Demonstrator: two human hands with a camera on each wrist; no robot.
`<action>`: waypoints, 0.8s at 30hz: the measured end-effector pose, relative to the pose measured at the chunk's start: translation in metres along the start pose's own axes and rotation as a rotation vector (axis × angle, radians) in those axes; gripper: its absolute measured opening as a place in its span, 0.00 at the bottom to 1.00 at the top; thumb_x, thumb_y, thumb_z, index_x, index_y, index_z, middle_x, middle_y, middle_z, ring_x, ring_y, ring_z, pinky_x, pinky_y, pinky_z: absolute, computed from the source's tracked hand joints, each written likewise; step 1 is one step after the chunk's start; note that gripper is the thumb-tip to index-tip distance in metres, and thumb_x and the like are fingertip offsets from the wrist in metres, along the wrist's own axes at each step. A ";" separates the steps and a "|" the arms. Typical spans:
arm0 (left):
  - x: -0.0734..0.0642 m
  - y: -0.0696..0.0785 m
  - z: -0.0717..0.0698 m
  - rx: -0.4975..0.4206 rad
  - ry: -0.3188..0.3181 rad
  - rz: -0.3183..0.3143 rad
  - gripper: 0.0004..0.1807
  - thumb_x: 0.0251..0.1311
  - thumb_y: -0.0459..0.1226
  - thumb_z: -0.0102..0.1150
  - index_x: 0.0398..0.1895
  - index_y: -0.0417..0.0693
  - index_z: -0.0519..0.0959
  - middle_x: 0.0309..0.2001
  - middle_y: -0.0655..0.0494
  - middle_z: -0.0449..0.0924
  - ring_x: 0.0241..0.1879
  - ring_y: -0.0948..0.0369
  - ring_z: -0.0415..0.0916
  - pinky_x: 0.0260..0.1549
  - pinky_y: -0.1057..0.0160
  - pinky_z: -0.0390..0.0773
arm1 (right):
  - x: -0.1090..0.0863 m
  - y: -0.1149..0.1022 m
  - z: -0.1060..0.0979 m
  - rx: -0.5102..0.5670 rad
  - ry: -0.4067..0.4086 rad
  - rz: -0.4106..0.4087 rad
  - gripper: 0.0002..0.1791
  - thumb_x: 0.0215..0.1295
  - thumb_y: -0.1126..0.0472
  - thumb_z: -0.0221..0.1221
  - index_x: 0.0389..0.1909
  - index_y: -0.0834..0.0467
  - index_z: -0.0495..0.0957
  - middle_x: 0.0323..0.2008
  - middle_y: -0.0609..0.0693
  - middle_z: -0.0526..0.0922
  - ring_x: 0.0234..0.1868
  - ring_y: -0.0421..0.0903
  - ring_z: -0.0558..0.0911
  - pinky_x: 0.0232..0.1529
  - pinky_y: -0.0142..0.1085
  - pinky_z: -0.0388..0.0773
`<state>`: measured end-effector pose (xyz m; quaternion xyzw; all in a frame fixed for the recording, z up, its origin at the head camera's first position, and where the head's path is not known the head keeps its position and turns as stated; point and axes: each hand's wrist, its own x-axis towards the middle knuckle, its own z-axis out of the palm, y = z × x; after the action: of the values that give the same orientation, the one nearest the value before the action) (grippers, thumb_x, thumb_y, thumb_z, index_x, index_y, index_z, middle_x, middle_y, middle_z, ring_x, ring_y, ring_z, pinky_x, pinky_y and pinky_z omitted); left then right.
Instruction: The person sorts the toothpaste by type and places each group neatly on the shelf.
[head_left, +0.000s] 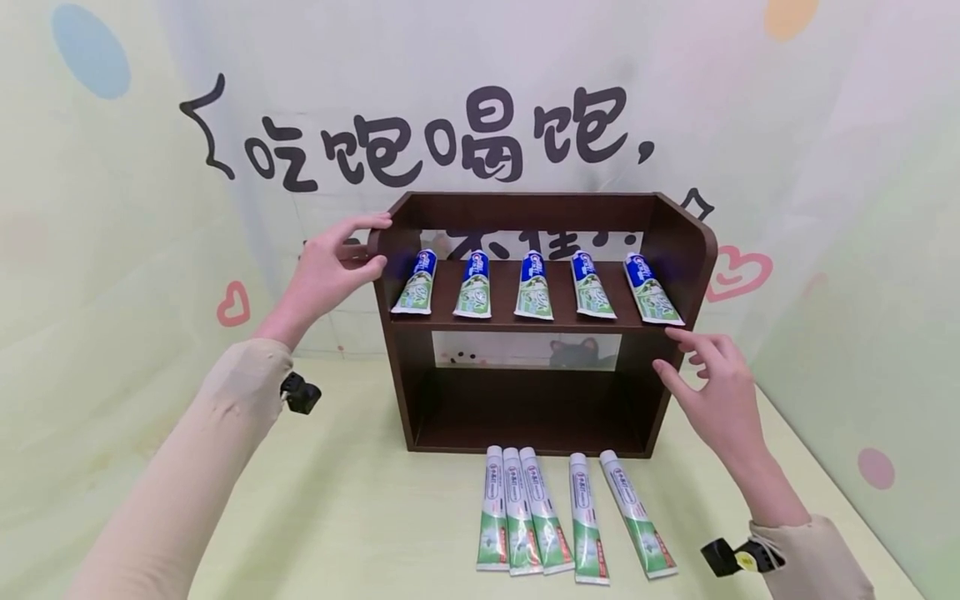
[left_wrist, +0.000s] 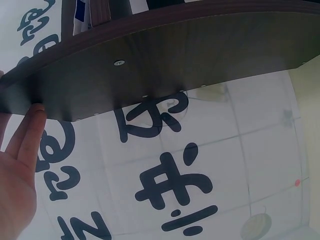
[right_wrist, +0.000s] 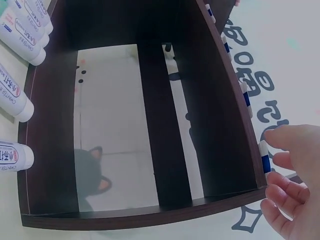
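A dark brown two-tier wooden shelf (head_left: 525,327) stands upright on the table. My left hand (head_left: 337,262) grips the rounded upper front corner of its left side panel, thumb below and index finger above; in the left wrist view, fingertips (left_wrist: 37,110) touch the panel's outer face. Several blue-and-green toothpaste tubes (head_left: 533,287) lie in a spaced row on the upper tier, caps toward the back. My right hand (head_left: 716,400) is at the right end of that tier, index fingertip right at the bottom end of the rightmost toothpaste tube (head_left: 654,292), thumb apart and lower.
Several white-and-green toothpaste tubes (head_left: 517,521) lie on the pale table (head_left: 337,500) before the shelf, caps toward it. Three overlap; two lie apart to the right. The lower tier (head_left: 525,408) has a dark floor. A printed curtain (head_left: 480,50) hangs behind.
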<state>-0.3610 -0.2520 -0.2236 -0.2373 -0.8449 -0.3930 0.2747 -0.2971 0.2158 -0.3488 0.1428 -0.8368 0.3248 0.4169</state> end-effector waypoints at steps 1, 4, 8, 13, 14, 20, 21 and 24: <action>0.001 -0.003 0.000 0.000 -0.001 -0.004 0.25 0.60 0.32 0.63 0.63 0.52 0.76 0.68 0.57 0.74 0.52 0.47 0.84 0.43 0.81 0.80 | -0.001 0.000 0.000 -0.001 -0.002 -0.004 0.23 0.55 0.64 0.70 0.54 0.59 0.81 0.39 0.60 0.79 0.37 0.50 0.76 0.35 0.18 0.69; -0.001 0.004 0.001 0.000 -0.006 -0.007 0.25 0.60 0.31 0.62 0.63 0.49 0.75 0.68 0.55 0.74 0.52 0.45 0.84 0.43 0.81 0.80 | -0.003 0.001 0.000 -0.004 -0.010 -0.020 0.23 0.54 0.64 0.71 0.53 0.59 0.81 0.39 0.60 0.79 0.36 0.49 0.76 0.35 0.16 0.67; -0.006 0.021 0.000 -0.008 -0.013 0.004 0.24 0.60 0.29 0.60 0.62 0.42 0.75 0.67 0.49 0.74 0.52 0.41 0.83 0.44 0.81 0.80 | -0.009 0.003 0.001 -0.009 -0.020 -0.031 0.23 0.54 0.65 0.71 0.53 0.59 0.81 0.38 0.59 0.79 0.36 0.47 0.75 0.35 0.14 0.66; -0.008 0.029 -0.001 -0.010 -0.010 0.020 0.24 0.61 0.30 0.59 0.62 0.40 0.74 0.67 0.45 0.73 0.52 0.35 0.80 0.44 0.79 0.81 | -0.015 0.006 0.002 -0.015 -0.043 -0.037 0.24 0.54 0.64 0.71 0.54 0.58 0.81 0.39 0.58 0.80 0.36 0.46 0.75 0.34 0.14 0.66; -0.008 0.030 -0.001 -0.008 -0.008 0.019 0.24 0.61 0.30 0.59 0.62 0.40 0.75 0.67 0.45 0.73 0.52 0.35 0.80 0.44 0.79 0.81 | -0.016 0.007 0.002 -0.016 -0.049 -0.039 0.24 0.54 0.64 0.71 0.54 0.58 0.81 0.39 0.57 0.80 0.36 0.46 0.75 0.34 0.14 0.66; -0.010 0.036 -0.002 0.005 -0.006 -0.003 0.24 0.61 0.28 0.59 0.62 0.41 0.75 0.67 0.48 0.73 0.52 0.42 0.83 0.44 0.82 0.79 | -0.024 0.010 0.006 -0.025 -0.082 -0.051 0.26 0.53 0.64 0.71 0.55 0.58 0.80 0.39 0.57 0.80 0.37 0.45 0.74 0.33 0.20 0.70; -0.010 0.035 -0.002 0.004 -0.008 -0.005 0.24 0.61 0.28 0.59 0.62 0.41 0.75 0.68 0.48 0.73 0.52 0.42 0.83 0.44 0.82 0.79 | -0.025 0.010 0.006 -0.027 -0.087 -0.053 0.26 0.53 0.64 0.71 0.55 0.59 0.80 0.40 0.57 0.80 0.37 0.45 0.74 0.33 0.21 0.72; -0.010 0.035 -0.002 -0.002 -0.010 -0.010 0.24 0.61 0.28 0.59 0.62 0.42 0.75 0.68 0.48 0.73 0.52 0.42 0.83 0.45 0.82 0.79 | -0.029 0.011 0.009 -0.031 -0.102 -0.059 0.26 0.53 0.64 0.72 0.55 0.59 0.79 0.39 0.56 0.80 0.37 0.45 0.74 0.32 0.25 0.73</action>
<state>-0.3315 -0.2353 -0.2103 -0.2354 -0.8471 -0.3940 0.2680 -0.2909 0.2174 -0.3805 0.1773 -0.8574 0.2917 0.3852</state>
